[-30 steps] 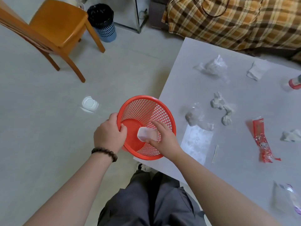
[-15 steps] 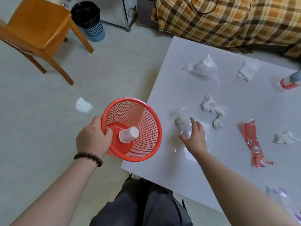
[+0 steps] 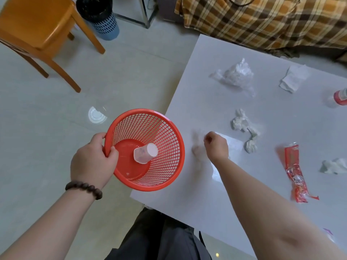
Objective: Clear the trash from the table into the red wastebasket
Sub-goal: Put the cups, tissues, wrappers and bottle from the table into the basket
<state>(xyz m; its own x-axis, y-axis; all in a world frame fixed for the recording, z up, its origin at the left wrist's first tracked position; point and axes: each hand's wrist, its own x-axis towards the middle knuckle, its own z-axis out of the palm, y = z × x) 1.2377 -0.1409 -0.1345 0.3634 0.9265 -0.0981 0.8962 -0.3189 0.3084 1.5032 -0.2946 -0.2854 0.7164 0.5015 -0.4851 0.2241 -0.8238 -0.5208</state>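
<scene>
My left hand (image 3: 92, 162) grips the rim of the red wastebasket (image 3: 165, 132), held tilted beside the white table's (image 3: 197, 81) left edge. A small plastic cup (image 3: 145, 152) lies inside it. My right hand (image 3: 216, 147) is over the table near that edge, fingers pinched on a crumpled clear plastic wrap (image 3: 197, 147), which is blurred. On the table lie a clear plastic bag (image 3: 236, 76), a folded tissue (image 3: 293, 78), a twisted tissue (image 3: 244, 126), a red wrapper (image 3: 294, 171) and another tissue (image 3: 336, 166).
A bottle with a red label (image 3: 340, 96) lies at the table's right edge. A flat clear sheet (image 3: 233, 145) sits under my right hand. On the floor are a white lid (image 3: 96, 115), a wooden chair (image 3: 37, 29) and a blue bin (image 3: 99, 15). A plaid cover (image 3: 262, 19) lies beyond the table.
My right hand let the cup go into the basket, reached to the clear plastic wrap on the table and closed on it. The wrap now moves toward the basket.
</scene>
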